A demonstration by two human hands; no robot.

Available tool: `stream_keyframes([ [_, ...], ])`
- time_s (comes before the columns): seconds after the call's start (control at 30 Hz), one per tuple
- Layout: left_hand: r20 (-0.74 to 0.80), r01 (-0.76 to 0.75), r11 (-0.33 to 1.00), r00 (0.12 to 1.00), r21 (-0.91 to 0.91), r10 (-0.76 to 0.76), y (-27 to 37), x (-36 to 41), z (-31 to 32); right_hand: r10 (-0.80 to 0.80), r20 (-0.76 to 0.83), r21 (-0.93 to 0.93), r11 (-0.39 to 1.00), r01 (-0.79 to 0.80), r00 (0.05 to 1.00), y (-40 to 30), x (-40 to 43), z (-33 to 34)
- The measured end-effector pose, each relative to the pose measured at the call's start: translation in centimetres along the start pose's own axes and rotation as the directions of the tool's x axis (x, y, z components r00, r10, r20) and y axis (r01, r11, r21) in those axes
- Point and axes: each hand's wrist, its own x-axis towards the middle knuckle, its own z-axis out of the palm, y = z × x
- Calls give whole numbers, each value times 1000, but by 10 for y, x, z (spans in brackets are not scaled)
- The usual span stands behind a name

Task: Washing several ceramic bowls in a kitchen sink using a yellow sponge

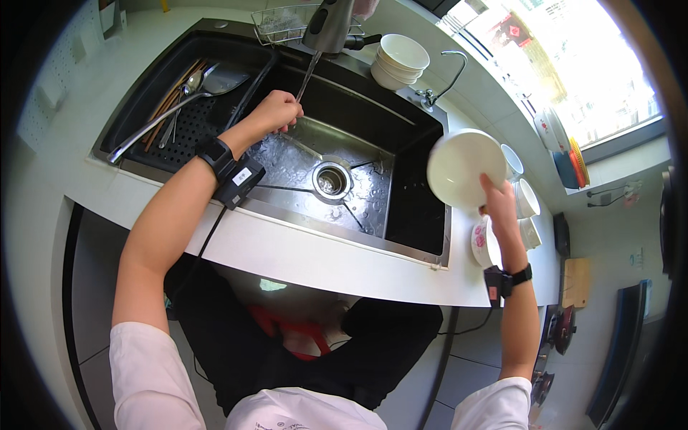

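My left hand (278,110) is over the sink (376,185), at the edge of a thin stream of water (310,75) from the faucet (329,27). Its fingers are curled in, and nothing shows between them. On the right, my right hand (500,201) grips the rim of a large white bowl (465,166), thumb on the inside. That bowl is tilted above the counter beside the sink's right edge. Just under my right wrist stands a flower-patterned bowl (484,243), partly hidden. Wet patches lie around the drain (331,180).
A black perforated tray (188,142) on the left holds a metal spatula (223,79), spoons and chopsticks. Stacked white bowls (400,59) stand behind the sink, near a small tap (457,70). White cups (527,198) line the right counter. A wire basket (279,27) sits behind.
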Motion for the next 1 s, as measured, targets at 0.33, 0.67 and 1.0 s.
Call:
stream_keyframes([
  [0.33,41,-28,1000,999,-12,29,-3,1,-2,504,221,280,788,-549,835,67,-36,-116],
  [0.67,70,-28,1000,997,-14,29,-1,-1,-1,632,211,199,719,-666,746,107,-76,-141],
  [1.0,87,-7,1000,996,19,5,3,-5,-2,672,218,135,697,-704,707,134,-73,-134],
])
